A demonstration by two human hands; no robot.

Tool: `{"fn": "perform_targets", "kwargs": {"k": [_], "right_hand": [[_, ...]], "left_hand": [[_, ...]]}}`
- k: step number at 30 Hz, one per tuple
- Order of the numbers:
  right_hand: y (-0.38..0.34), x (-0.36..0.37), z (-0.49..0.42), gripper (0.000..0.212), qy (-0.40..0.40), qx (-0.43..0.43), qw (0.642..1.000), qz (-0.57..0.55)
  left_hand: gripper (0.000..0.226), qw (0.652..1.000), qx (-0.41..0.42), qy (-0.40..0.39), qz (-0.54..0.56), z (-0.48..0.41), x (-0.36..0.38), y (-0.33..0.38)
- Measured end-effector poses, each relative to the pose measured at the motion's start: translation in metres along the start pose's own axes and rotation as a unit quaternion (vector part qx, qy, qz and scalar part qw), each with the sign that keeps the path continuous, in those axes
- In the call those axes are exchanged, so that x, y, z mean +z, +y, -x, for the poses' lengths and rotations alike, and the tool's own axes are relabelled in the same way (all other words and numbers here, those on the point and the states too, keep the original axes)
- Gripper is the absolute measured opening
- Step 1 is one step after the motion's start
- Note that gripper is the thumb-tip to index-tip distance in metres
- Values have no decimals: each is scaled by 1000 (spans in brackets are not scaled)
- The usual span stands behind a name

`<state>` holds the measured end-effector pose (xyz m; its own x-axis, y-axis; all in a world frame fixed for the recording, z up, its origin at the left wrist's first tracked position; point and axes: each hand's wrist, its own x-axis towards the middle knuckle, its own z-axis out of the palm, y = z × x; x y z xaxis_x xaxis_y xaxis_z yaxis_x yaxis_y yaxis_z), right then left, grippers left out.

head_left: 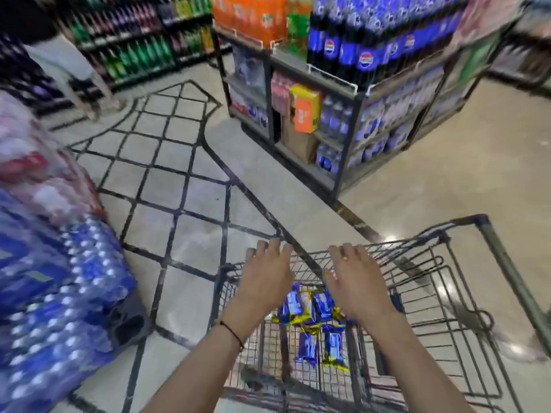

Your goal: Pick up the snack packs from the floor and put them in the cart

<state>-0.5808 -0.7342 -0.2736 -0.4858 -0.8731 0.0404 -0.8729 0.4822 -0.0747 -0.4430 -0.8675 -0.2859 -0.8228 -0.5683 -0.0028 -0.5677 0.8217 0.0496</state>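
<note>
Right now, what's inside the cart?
Blue-and-gold snack packs lie on the cart's wire floor. The left hand and right hand cover part of the pile, so the count is unclear.

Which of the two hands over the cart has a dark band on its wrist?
The left hand: a thin dark band circles its wrist, while the right hand has a bare wrist.

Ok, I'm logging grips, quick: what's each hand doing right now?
Left hand: open, holding nothing.
Right hand: open, holding nothing.
</note>
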Motion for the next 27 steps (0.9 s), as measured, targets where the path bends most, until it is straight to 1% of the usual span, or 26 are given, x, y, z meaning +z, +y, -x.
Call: {"fn": "perform_targets", "kwargs": {"k": [3,6,10,14,17,20,23,25,27], "right_hand": [[-14,-30,-6,33,26,-62,998,-8],[-32,-54,-10,29,45,-124,991,2],[-59,-74,-2,31,63,-208,976,13],[-103,-81,17,31,61,-293,954,1],[-151,-83,38,36,40,-369,928,-9],[-209,-87,70,39,30,-442,896,-19],[-266,-88,111,35,24,-503,864,-25],[-305,-86,144,36,2,-545,838,-30],[-345,-81,182,39,-10,-584,812,-26]], "left_hand": [[43,998,-38,40,-35,23,-34,-14],[44,991,-106,69,-49,56,-60,-22],[39,973,-190,117,-65,114,-84,-19],[38,950,-279,117,-73,182,-98,-18],[36,922,-352,130,-91,247,-103,-26],[31,882,-438,137,-107,318,-110,-37],[39,840,-514,141,-102,388,-114,-42],[44,819,-548,140,-96,437,-114,-40],[45,796,-586,121,-90,491,-113,-35]]}}
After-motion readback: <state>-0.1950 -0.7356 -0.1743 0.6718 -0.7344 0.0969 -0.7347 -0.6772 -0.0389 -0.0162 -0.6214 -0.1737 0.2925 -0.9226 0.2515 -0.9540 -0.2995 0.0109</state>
